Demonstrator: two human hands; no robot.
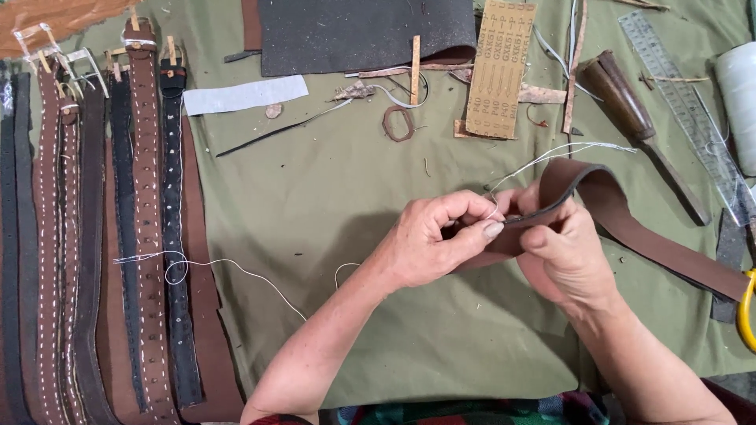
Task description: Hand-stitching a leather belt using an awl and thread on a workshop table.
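Brown leather strap (630, 228), folded over at its near end, sits between both hands just above the olive-green cloth on the worktop (331, 197); its long tail runs off right toward the yellow handle (746, 311) at the frame edge

Left hand (437, 240): fingers (472, 208) curled together, thumb and forefinger pinched on the strap's folded edge and on a thin white thread (551, 153) that leads up and right from the pinch. Can't tell if a needle is in there, too small

Right hand (563, 256): fingers closed around the fold from below, thumb pressed along the strap edge, touching the left thumb tip

Around it:
- row of finished stitched leather belts (118, 236), brown and black, with metal buckles at the far end, lying side by side at the left, well apart from the hands
- loose white thread strand (213, 264) trailing from the belts across the cloth toward the left forearm
- dark grey sheet of leather (362, 31) at the far edge
- tan strip of sandpaper (500, 67) just right of it
- small brown leather loop (399, 123) near the middle
- wooden-handled awl-like tool (638, 126) and clear plastic ruler (689, 110) at far right, side by side
- white spool of thread (740, 94) at the right edge
- pale grey strip (244, 94) beside the belt buckles
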